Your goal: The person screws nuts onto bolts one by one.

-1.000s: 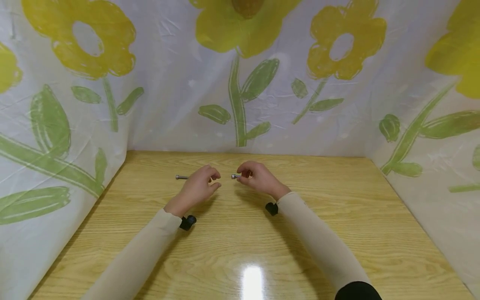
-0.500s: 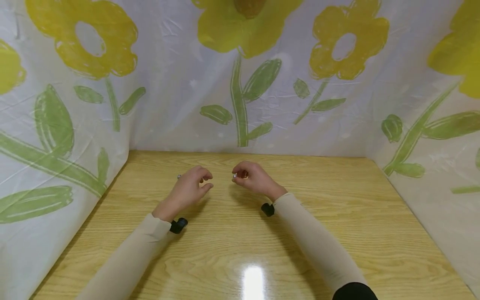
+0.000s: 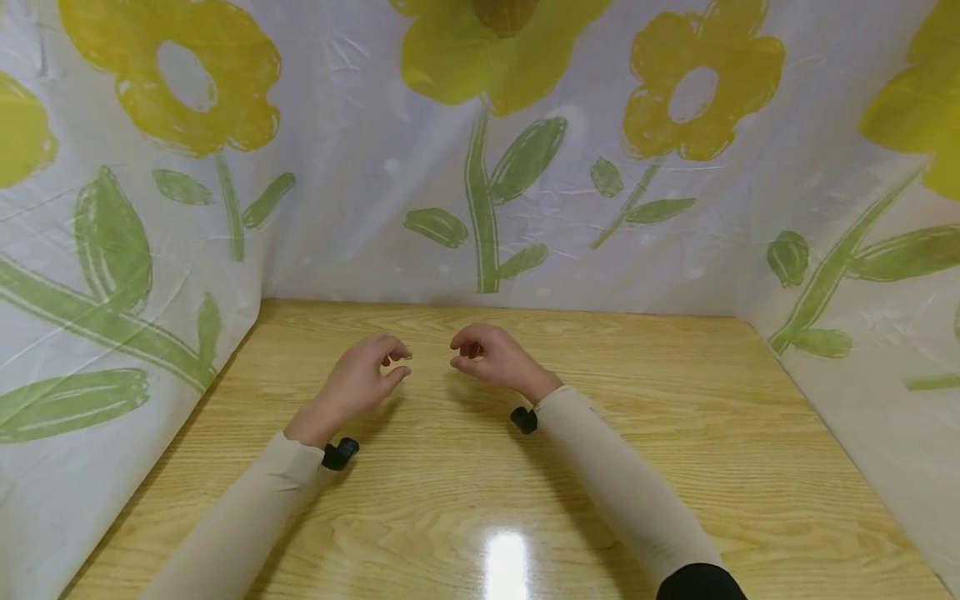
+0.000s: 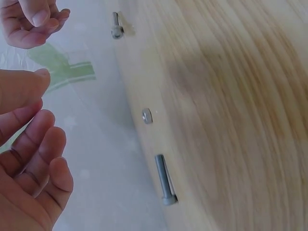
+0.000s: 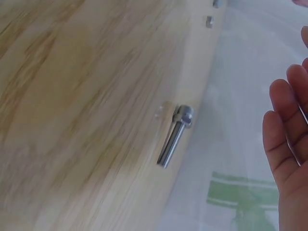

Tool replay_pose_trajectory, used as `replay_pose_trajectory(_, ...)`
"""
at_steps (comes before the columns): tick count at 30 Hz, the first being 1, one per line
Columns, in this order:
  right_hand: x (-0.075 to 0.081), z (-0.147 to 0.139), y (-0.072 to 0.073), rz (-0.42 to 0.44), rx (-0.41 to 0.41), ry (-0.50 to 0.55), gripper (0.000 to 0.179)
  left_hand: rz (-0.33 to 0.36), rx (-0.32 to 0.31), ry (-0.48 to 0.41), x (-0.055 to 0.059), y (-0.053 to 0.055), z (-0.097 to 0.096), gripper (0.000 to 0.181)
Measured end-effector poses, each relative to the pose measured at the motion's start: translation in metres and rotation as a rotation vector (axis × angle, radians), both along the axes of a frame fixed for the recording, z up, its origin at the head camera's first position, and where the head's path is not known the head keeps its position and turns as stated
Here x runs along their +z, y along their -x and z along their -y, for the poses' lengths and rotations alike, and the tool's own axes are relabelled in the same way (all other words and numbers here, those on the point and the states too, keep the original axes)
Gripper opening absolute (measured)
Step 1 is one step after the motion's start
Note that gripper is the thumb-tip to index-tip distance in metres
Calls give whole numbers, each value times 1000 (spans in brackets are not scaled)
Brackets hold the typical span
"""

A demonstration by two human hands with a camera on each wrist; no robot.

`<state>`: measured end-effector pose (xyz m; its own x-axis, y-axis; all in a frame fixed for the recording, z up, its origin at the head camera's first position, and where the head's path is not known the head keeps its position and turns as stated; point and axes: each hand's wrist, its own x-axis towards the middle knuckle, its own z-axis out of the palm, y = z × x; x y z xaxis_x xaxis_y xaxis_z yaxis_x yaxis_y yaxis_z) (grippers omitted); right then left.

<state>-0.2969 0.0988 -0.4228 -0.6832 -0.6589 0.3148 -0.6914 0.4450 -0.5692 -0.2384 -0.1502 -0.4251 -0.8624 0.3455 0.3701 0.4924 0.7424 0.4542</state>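
— Left hand (image 3: 358,377): in what condition is it being found?

— Its fingers are being held loosely curved, thumb and fingertips apart, nothing being gripped. The right hand (image 3: 497,360) is being found likewise, also gripping nothing, and a gap is being left between the two.

— Where are the parts being located?

— They are being borne by the far part of the wooden table (image 3: 600,467), in a loose row. A left bolt (image 4: 164,180) is being shown on its side, head to the left; a nut (image 4: 147,116) is being shown near it, to the right; a right bolt (image 5: 175,138) is being shown farther right, its head also to the left. Whether another nut is being carried by that bolt cannot be told. All three are being hidden in the head view.

— How is good handling being judged?

— A light pinch between thumb and fingertips is being recommended: bolts by the shank, the nut by opposite sides. Rolling is being judged the main risk, so an approach from above is being advised, without any neighbouring part being brushed.

— Are containers being recorded?

— None is being seen in any view.
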Motion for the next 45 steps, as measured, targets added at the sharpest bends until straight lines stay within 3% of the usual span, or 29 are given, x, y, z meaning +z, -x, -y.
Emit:
replay_pose_trajectory(13,2,21,0,-21,26,-50,20,12,27,28,0,-1,18,16)
replay_pose_trajectory(18,1,28,1,22,30,-63,23,24,27,27,-3,0,25,17)
replay_pose_trajectory(23,-3,34,3,73,9,-87,28,60,45,29,-6,3,29,20)
replay_pose_trajectory(37,-8,45,10,62,-3,-153,29,89,66,44,-10,12,39,16)
replay_pose_trajectory(45,-12,51,14,100,-13,-160,29,119,93,52,-13,18,50,16)
